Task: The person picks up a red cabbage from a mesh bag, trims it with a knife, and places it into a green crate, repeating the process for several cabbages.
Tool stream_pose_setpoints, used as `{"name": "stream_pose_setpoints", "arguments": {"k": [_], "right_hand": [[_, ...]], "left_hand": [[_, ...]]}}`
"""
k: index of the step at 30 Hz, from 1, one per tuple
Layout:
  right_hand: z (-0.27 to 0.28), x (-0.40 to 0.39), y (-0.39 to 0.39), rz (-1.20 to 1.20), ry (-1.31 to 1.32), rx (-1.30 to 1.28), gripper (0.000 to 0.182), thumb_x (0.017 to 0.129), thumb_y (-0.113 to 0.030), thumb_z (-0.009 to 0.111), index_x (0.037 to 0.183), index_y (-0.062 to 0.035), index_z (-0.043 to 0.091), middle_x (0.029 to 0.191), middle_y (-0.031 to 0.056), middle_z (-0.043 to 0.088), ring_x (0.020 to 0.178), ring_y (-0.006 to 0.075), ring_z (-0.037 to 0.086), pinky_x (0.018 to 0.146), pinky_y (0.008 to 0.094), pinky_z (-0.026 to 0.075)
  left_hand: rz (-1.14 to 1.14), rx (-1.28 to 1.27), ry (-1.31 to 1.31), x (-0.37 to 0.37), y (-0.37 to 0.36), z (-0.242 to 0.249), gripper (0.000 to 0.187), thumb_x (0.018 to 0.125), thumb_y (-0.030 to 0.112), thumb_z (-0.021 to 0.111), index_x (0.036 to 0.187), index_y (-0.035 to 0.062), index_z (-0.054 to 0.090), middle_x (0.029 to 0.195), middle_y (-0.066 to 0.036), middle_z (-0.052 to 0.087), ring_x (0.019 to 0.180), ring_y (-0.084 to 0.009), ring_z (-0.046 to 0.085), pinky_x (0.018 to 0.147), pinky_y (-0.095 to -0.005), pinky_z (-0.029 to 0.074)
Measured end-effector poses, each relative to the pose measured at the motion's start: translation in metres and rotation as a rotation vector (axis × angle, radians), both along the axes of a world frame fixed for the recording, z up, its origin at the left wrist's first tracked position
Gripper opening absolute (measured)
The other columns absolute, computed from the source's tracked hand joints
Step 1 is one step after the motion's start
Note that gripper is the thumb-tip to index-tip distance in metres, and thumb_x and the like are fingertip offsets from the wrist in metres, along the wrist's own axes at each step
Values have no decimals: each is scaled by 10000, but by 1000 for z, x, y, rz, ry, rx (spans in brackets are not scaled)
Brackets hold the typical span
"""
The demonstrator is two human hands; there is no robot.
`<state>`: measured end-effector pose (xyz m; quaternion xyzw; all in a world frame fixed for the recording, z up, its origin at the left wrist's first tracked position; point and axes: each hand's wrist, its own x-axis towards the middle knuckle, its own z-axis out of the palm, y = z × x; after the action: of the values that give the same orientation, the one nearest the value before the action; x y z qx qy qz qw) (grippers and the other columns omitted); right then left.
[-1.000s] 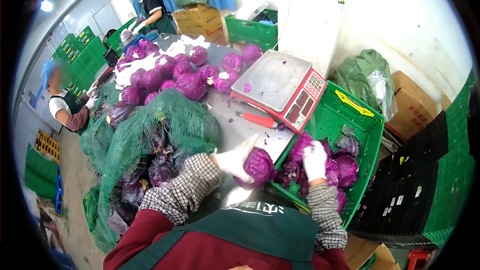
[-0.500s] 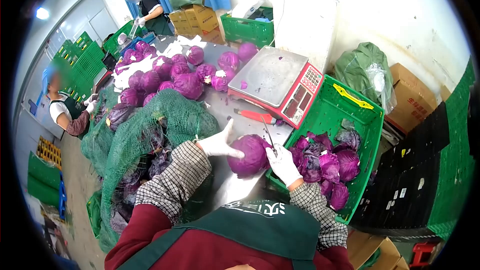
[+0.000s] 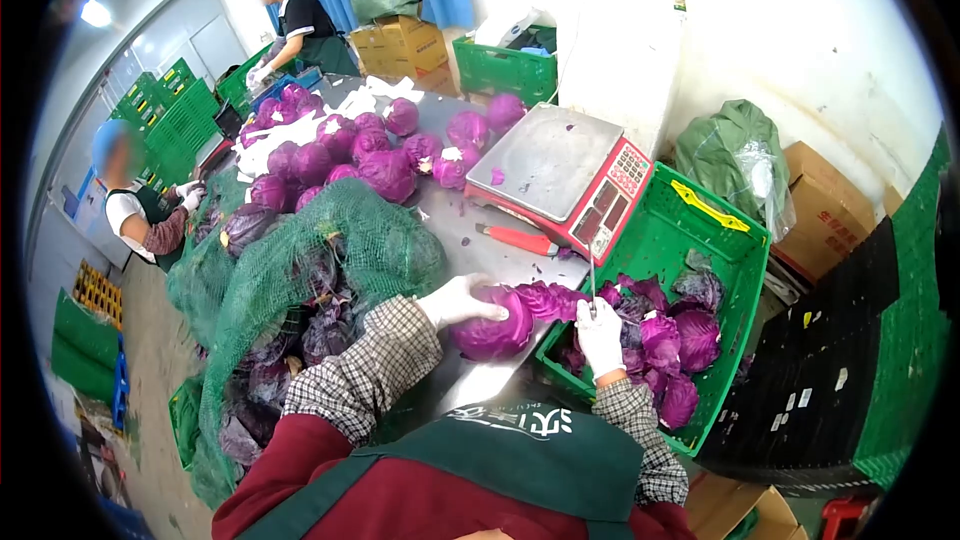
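Note:
A purple cabbage [image 3: 495, 328] is gripped by my left hand [image 3: 462, 302], whose fingers press on its left and upper side. My right hand [image 3: 600, 340] is closed on a thin-bladed knife [image 3: 592, 278], blade pointing up and away from me. Between cabbage and right hand stretches a peeled-back outer leaf [image 3: 550, 301]; its far end meets my right fingers, which seem to pinch it too. Under that hand is a green crate [image 3: 745, 275] holding loose purple leaves [image 3: 660, 340]. Left of my left hand lies green netting [image 3: 270, 280] over more cabbages.
A red scale [image 3: 575, 180] stands ahead, near a red-handled tool [image 3: 517, 239] on the metal table [image 3: 450, 230]. Several trimmed cabbages [image 3: 385, 175] are piled at the far left. Two people in blue caps work beyond, one at the left [image 3: 150, 210], one at the back [image 3: 300, 30].
My right hand has moved right and slightly away from the cabbage, drawing a leaf out from it. The knife now points more upright. The person at the back has leaned and turned.

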<state>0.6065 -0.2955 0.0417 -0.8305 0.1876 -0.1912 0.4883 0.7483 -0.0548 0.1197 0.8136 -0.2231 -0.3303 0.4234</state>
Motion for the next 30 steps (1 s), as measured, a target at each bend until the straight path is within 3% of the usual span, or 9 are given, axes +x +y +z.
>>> {"name": "stream_pose_setpoints", "arguments": {"k": [4,8,9,11,13,16,20,26,30], "right_hand": [[17,-1,-13,-98,-283,-493,225,911,-204,552,868,16,573,742,199,585,695,364,599,620,434,477],[66,-17,-7,-128,-227,-208,186,899,-167,554,850,12,560,721,194,570,668,340,589,620,435,474],[73,-18,-22,-181,-393,-545,191,912,-152,537,820,15,547,674,169,539,621,328,557,615,415,472],[58,-25,-71,-455,-132,31,246,946,-183,519,800,15,524,674,149,546,624,269,570,619,377,474],[66,-34,-84,-298,-254,-219,204,929,-181,566,953,21,562,721,131,589,623,220,580,596,342,481],[67,-37,-49,-65,-175,203,332,929,-178,596,1210,-28,506,795,24,562,515,63,515,450,202,398],[77,-32,23,192,33,682,348,950,-224,570,1233,-27,524,652,-36,486,440,59,465,406,208,374],[74,-40,42,304,-197,-7,298,919,-131,545,1154,51,542,1126,219,583,1046,354,572,899,404,468],[62,-46,37,446,-105,5,443,960,-216,512,1327,14,422,1167,172,555,637,168,498,616,279,460]], "left_hand": [[-84,14,-285,-31,-15,24,882,647,328,840,1318,-56,414,1227,-185,537,1166,-253,515,1024,-363,400],[-217,-131,-446,-43,-6,16,944,597,333,851,1336,-25,387,1232,-192,478,1185,-285,479,1047,-389,366],[-171,-109,-536,-56,0,29,966,568,321,863,1340,-17,389,1243,-197,462,1204,-298,456,1045,-397,365],[-121,-119,-607,-61,7,21,988,563,415,811,1364,17,390,1296,-244,422,1229,-389,413,1061,-440,343],[-105,-88,-741,-65,5,25,964,558,386,807,1358,25,409,1311,-232,405,1240,-384,399,1055,-441,355],[-76,-31,-854,-68,-14,23,958,519,384,822,1322,21,446,1290,-218,439,1197,-364,441,1038,-434,378],[-68,-141,-988,-77,-30,9,945,532,388,841,1316,29,453,1307,-216,426,1200,-386,427,1019,-450,383],[-53,25,-867,-86,-9,41,1307,464,479,899,1421,-64,195,1329,-285,374,1236,-416,382,1076,-468,302],[-116,68,-577,-89,-14,25,1191,598,518,814,1429,-66,193,1397,-344,265,1315,-478,284,1106,-466,269]]}}
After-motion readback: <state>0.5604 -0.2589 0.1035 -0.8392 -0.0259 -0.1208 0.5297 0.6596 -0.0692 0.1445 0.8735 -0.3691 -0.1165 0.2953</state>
